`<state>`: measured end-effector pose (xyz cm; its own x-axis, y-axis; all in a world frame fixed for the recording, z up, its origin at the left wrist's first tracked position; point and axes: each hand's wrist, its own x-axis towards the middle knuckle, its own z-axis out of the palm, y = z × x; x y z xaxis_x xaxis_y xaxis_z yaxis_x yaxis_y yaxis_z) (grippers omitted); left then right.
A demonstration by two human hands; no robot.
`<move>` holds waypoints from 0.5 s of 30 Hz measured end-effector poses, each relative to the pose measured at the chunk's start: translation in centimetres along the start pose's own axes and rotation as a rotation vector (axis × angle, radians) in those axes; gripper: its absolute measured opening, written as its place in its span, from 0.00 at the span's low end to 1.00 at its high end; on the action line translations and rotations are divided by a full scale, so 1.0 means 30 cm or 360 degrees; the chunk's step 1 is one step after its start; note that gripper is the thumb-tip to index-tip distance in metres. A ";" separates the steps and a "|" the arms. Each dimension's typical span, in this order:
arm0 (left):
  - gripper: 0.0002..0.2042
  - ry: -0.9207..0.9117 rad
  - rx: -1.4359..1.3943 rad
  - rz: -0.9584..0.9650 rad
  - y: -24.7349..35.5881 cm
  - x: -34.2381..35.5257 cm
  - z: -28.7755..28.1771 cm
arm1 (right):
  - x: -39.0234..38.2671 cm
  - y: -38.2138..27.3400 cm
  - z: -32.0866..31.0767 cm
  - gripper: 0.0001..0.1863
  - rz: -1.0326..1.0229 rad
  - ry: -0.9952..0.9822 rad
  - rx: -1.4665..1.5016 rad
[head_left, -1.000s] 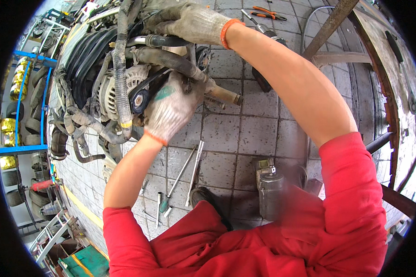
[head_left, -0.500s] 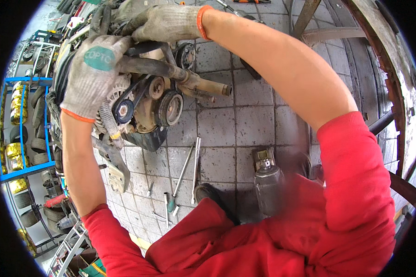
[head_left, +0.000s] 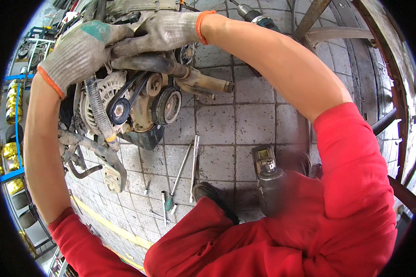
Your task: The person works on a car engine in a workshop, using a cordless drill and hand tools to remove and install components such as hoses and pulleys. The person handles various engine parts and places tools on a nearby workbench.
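The engine [head_left: 141,121] fills the upper left of the frame, with a thick dark hose [head_left: 148,64] running across its top under the gloved hands. The left hand [head_left: 81,50] and the right hand [head_left: 159,32] meet over the hose's left end. The left fingers are bent toward the right of the frame, their tips running in beside the right hand's; the right fingers are half curled, close together, and point left along the hose. Whether either hand grips something cannot be told, since the fingertips are hidden among the gloves and hoses.

Below the hands lie a pale finned alternator [head_left: 94,102], a ribbed hose [head_left: 97,108] in front of it, and a large grooved pulley [head_left: 167,106].

A second ago the left hand lay lower, across the belt and pulleys; half a second ago it was over the upper left of the engine. Now it is farther left and higher, and the pulleys are uncovered. The right hand is again at the engine's top.

At bottom centre, a green-handled tool [head_left: 170,201] and a long metal bar [head_left: 194,168] lie on the tiled floor [head_left: 217,123].
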<state>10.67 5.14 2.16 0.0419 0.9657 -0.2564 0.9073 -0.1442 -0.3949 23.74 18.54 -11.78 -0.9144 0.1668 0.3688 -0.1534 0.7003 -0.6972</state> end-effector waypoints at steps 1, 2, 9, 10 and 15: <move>0.20 -0.0017 -0.0057 0.0005 -0.013 0.007 -0.002 | 0.007 0.002 0.005 0.26 -0.0050 0.0019 -0.0148; 0.20 -0.0018 -0.0111 0.0027 -0.022 0.029 -0.016 | 0.035 0.078 0.026 0.24 -0.0401 0.0038 -0.0583; 0.19 0.0197 -0.0077 0.0192 -0.062 -0.014 0.048 | 0.111 0.115 0.068 0.23 -0.0629 0.0022 -0.1025; 0.19 0.0194 -0.0029 0.0134 -0.062 -0.056 0.064 | 0.061 -0.028 0.025 0.29 -0.0507 -0.0032 -0.0699; 0.18 0.0354 0.0021 0.0091 -0.022 -0.003 0.054 | 0.102 0.079 -0.021 0.23 -0.0952 -0.0117 -0.1169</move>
<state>9.40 4.79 1.01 0.1855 0.9795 -0.0783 0.8953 -0.2013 -0.3974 20.81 21.13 -11.92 -0.7854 -0.3876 0.4826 -0.3530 0.9209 0.1653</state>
